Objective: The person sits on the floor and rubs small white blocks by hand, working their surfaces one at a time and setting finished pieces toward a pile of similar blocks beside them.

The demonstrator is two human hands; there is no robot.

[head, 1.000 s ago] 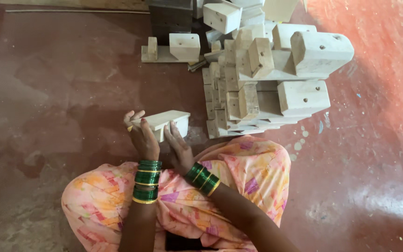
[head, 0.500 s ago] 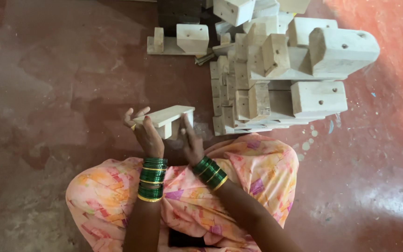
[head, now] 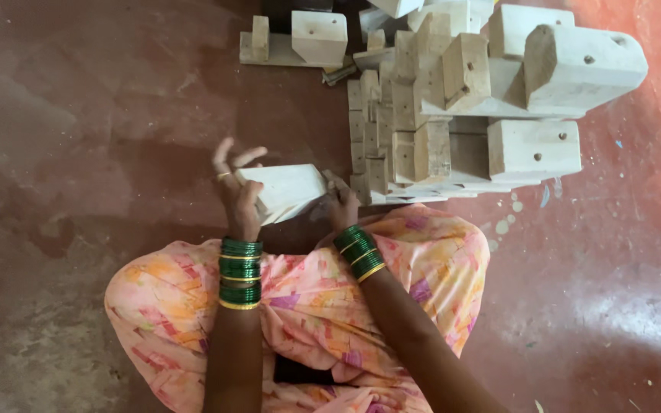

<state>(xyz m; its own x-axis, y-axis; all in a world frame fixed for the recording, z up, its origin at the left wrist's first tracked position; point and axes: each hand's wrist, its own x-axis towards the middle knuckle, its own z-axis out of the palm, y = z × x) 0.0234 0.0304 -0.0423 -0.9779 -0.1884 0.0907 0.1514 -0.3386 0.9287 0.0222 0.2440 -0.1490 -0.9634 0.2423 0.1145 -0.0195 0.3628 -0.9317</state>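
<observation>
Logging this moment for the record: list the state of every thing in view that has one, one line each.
wooden block: lifted off the floor, held between both hands, tilted.
left hand: gripping the block's left end, some fingers spread.
right hand: pressed to the block's right end.
stack of wooden blocks: piled on the floor, untouched.
flat wooden piece with upright blocks: resting on the floor, apart from the hands.

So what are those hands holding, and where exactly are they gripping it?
A pale wooden block, held by its two ends: the left hand grips the left end, the right hand the right end, above the lap.
</observation>
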